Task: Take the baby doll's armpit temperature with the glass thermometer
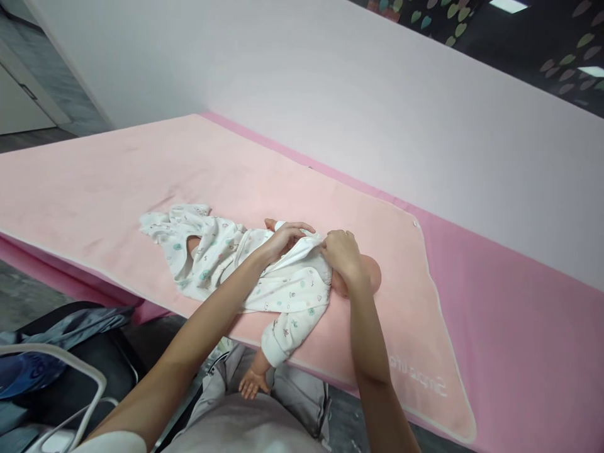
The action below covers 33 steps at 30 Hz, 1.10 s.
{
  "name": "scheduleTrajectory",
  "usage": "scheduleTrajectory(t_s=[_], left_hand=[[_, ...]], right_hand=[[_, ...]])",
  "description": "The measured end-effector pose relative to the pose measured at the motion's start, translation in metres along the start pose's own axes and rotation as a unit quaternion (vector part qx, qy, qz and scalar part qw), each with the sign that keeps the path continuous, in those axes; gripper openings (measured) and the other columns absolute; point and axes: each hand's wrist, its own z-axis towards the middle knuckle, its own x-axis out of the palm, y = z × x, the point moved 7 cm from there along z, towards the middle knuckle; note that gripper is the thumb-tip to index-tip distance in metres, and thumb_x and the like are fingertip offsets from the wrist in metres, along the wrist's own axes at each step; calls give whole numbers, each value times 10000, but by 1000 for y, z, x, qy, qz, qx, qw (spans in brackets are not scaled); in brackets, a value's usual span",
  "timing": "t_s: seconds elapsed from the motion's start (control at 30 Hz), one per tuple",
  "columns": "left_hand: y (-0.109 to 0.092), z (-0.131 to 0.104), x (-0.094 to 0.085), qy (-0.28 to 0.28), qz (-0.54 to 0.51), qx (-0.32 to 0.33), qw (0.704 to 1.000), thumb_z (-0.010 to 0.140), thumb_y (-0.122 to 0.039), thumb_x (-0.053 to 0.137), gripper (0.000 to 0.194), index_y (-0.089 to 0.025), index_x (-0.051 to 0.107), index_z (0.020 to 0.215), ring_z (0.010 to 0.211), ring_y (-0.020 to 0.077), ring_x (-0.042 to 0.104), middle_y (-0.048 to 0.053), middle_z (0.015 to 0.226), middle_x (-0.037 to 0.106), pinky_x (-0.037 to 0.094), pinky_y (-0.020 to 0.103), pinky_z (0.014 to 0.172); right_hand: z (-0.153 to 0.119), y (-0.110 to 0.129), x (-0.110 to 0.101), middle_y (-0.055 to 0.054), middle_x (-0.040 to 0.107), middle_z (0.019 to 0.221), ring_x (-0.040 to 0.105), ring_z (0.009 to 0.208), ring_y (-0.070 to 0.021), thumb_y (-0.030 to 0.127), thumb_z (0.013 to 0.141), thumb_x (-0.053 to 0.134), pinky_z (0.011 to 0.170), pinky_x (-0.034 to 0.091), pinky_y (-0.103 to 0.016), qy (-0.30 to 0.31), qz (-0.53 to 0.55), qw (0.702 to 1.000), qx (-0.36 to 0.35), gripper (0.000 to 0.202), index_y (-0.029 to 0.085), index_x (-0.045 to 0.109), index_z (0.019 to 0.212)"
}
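A baby doll lies on its back on a pink mat, dressed in a white patterned baby romper (292,286). Its bald head (372,274) is at the right, partly behind my right forearm. My right hand (342,251) is closed, pinching the romper's cloth near the neck. On the chest, my left hand (289,240) curls its fingers around the front edge of the romper. Between the two hands the cloth is drawn up in a fold. The doll's near hand (255,380) hangs past the mat's edge, and its far hand (270,224) shows beyond my left wrist.
The pink mat (117,170) covers the table, over a darker pink cloth (509,327). A white wall (353,94) rises behind. At the lower left stands a black chair (94,371) with clothing on it, beside a white curved frame (89,371).
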Motion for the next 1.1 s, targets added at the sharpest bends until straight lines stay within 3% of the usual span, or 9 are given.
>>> scheduleTrajectory(t_s=[0.1, 0.23, 0.47, 0.67, 0.77, 0.9, 1.1], left_hand=[[-3, -6, 10, 72, 64, 7, 995, 608, -188, 635, 300, -134, 661, 903, 492, 101, 497, 15, 597, 600, 310, 191, 454], [-4, -18, 30, 199, 162, 12, 966, 616, -233, 749, 424, -140, 635, 1013, 621, 128, 574, 42, 723, 648, 407, 213, 562], [-10, -19, 36, 196, 323, 99, 921, 627, -328, 766, 277, -136, 664, 798, 608, 112, 529, 28, 704, 622, 402, 212, 554], [-8, -23, 40, 234, 340, 82, 907, 706, -334, 707, 234, -135, 717, 828, 689, 155, 596, 85, 774, 688, 429, 227, 592], [-6, -19, 34, 208, 294, 58, 931, 690, -328, 725, 267, -138, 718, 879, 677, 154, 596, 82, 768, 683, 432, 224, 573], [-6, -11, 14, 92, 128, 31, 987, 678, -350, 736, 310, -130, 700, 894, 596, 123, 557, 71, 751, 661, 437, 221, 508], [-11, -8, 1, 37, -3, 61, 997, 622, -340, 784, 297, -118, 683, 792, 610, 107, 545, 60, 765, 631, 451, 206, 500]], right_hand=[[-18, -21, -18, -94, 661, 838, 555, 866, -215, 155, 834, 479, 788, 361, -312, -34, 68, 997, 19, 228, 185, 664, 705], [-47, -48, -40, -71, 677, 871, 578, 881, -211, 148, 816, 469, 791, 370, -312, -85, 141, 986, 25, 231, 189, 677, 726], [-84, -78, -59, -35, 675, 959, 574, 969, -223, 236, 849, 490, 845, 403, -358, -157, 223, 959, 74, 197, 220, 685, 870], [-90, -79, -65, -29, 673, 958, 580, 956, -224, 278, 858, 507, 845, 415, -387, -192, 253, 945, 74, 188, 234, 690, 868], [-87, -73, -67, -28, 676, 943, 583, 940, -218, 272, 856, 516, 847, 418, -388, -197, 256, 945, 58, 183, 235, 695, 862], [-84, -70, -71, -23, 679, 960, 594, 930, -206, 267, 855, 523, 827, 433, -370, -224, 283, 932, 37, 184, 250, 700, 903], [-73, -70, -66, -11, 689, 946, 612, 914, -187, 277, 835, 559, 801, 451, -330, -218, 337, 916, 15, 163, 255, 710, 893]])
